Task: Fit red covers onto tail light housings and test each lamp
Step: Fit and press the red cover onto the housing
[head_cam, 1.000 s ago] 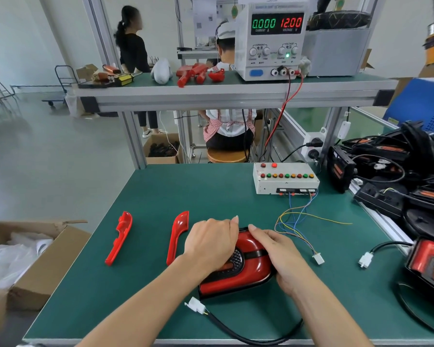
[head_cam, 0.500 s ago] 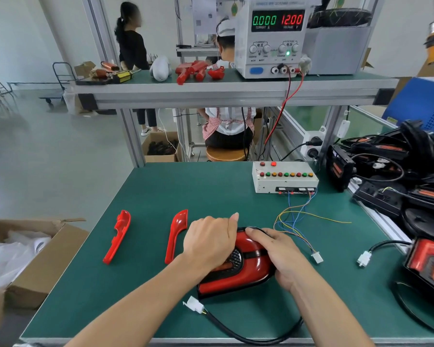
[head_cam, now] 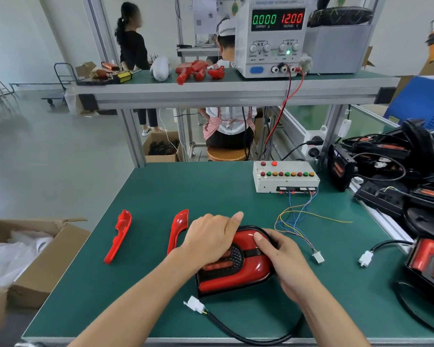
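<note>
A green-matted workbench (head_cam: 161, 196) stood in a pale factory room, with an upper shelf (head_cam: 211, 93) across its back. Near the front middle of the mat lay the tail light (head_cam: 236, 269), its red cover (head_cam: 246, 244) seated over the black housing. The left hand (head_cam: 211, 239) lay on top of the lamp's left half, fingers curled down over the cover and gripping it, thumb stretched toward the far edge. The right hand (head_cam: 283, 261) clasped the lamp's right side, fingers bent round the edge and a fingertip pressing on the red cover. From the lamp's front a black cable (head_cam: 248, 339) looped along the bench edge and ended in a white connector (head_cam: 194, 303) lying loose on the mat. Just left of the left hand lay a spare red cover strip (head_cam: 178, 229), and farther left another red strip (head_cam: 119, 234). Behind and to the right sat the switch box (head_cam: 285, 176), coloured wires (head_cam: 296, 221) trailing from it to a white plug (head_cam: 318, 257). A power supply (head_cam: 271, 36) on the shelf read 0.000 and 12.00. Black lamp housings (head_cam: 398, 176) were heaped at the right, a cardboard box (head_cam: 35, 259) at the left.
</note>
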`<action>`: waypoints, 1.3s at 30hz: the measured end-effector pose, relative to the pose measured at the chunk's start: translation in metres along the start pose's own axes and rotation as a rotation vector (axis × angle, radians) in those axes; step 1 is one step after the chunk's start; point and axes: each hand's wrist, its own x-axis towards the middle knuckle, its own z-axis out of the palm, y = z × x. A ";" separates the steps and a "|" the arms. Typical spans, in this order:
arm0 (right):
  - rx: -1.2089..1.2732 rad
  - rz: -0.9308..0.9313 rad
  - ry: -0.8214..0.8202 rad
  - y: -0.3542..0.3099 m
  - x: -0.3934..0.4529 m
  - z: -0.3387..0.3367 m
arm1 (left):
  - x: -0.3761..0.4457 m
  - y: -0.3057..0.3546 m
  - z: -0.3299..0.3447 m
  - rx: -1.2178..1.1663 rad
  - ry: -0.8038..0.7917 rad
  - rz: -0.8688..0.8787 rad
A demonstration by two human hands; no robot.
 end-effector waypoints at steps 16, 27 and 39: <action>0.163 0.131 -0.048 -0.021 -0.005 -0.010 | -0.052 -0.045 -0.028 -0.824 -0.365 -0.163; 0.157 0.184 -0.001 -0.031 -0.004 -0.008 | -0.069 -0.037 -0.015 -0.993 -0.285 -0.244; 0.120 0.248 0.062 -0.036 -0.003 -0.003 | -0.084 -0.031 -0.018 -1.033 -0.265 -0.276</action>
